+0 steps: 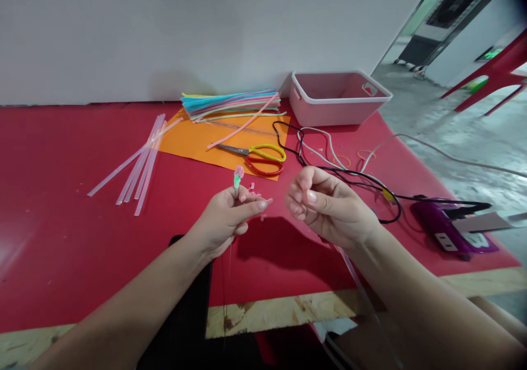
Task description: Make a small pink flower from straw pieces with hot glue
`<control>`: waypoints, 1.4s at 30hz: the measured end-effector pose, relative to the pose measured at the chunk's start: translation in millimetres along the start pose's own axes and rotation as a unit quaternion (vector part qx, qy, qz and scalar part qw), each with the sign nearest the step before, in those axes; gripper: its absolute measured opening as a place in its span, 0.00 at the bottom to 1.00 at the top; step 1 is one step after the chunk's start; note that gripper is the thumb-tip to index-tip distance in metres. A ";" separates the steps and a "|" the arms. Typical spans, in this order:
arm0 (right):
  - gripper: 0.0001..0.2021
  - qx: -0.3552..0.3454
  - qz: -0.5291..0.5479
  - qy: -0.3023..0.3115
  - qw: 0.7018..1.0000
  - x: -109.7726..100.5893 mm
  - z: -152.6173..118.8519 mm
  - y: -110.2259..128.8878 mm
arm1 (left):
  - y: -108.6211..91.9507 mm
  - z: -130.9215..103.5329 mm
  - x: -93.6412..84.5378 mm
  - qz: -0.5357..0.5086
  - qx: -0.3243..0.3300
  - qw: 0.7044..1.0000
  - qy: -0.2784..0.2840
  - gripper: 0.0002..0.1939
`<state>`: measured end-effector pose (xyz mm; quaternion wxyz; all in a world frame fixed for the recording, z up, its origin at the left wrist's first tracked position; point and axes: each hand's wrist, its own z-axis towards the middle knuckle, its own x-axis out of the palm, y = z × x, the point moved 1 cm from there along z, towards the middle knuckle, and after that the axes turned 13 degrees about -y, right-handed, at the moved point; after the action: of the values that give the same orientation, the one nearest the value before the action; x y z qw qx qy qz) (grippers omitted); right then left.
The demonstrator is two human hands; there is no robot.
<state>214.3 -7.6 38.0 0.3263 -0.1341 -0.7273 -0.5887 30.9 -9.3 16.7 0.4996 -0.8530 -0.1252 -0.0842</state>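
My left hand (pixel 230 216) is closed around a thin wire stem (pixel 230 257), which hangs down below it. At the top of the stem, a small pink-and-green fuzzy piece (pixel 237 176) stands above my fingers. My right hand (pixel 329 205) is apart from it, raised over the table with its fingers curled and the thumb close to the index finger. What it holds, if anything, is hidden. A long translucent strip (pixel 362 293) runs from beneath that hand past the table edge. Small pink scraps (pixel 252 186) lie beyond my left hand.
Scissors (pixel 251 153) and a bundle of pipe cleaners (pixel 230 105) lie on an orange sheet (pixel 185 145). Translucent sticks (pixel 144 167) are at left. A pink bin (pixel 341 112), tangled cables (pixel 349 169) and a purple device (pixel 448 222) are at right.
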 end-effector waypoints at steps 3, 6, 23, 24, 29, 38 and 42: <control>0.06 0.060 0.039 0.004 0.997 -1.3 0.8 1.9 | 0.6 0.2 -0.1 -0.002 0.006 1.000 0.001 0.25; 0.07 0.088 0.078 -0.010 0.993 -3.3 3.4 2.4 | 1.8 0.8 -0.6 -0.001 0.006 1.000 0.000 0.25; 0.16 0.091 0.138 -0.077 0.983 0.0 9.0 5.4 | 2.9 2.8 -0.8 0.010 0.001 1.000 0.002 0.26; 0.14 0.090 0.132 -0.074 0.984 -0.1 8.4 5.4 | 2.8 2.4 -0.8 0.010 0.001 1.000 0.002 0.25; 0.10 0.073 0.087 -0.069 0.991 2.9 4.8 5.6 | 2.4 0.8 -1.6 0.006 -0.002 1.000 0.007 0.25; 0.06 0.082 0.065 -0.041 0.994 7.9 2.5 4.0 | 1.2 0.6 -1.5 -0.003 -0.005 1.000 -0.001 0.26; 0.05 0.088 0.063 -0.029 0.994 7.0 2.1 4.8 | 1.1 0.0 -0.4 -0.005 -0.003 1.000 0.004 0.26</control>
<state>211.2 -5.6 45.9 0.3515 -0.1672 -0.7760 -0.4964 30.8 -9.9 15.7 0.4968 -0.8538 -0.1270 -0.0901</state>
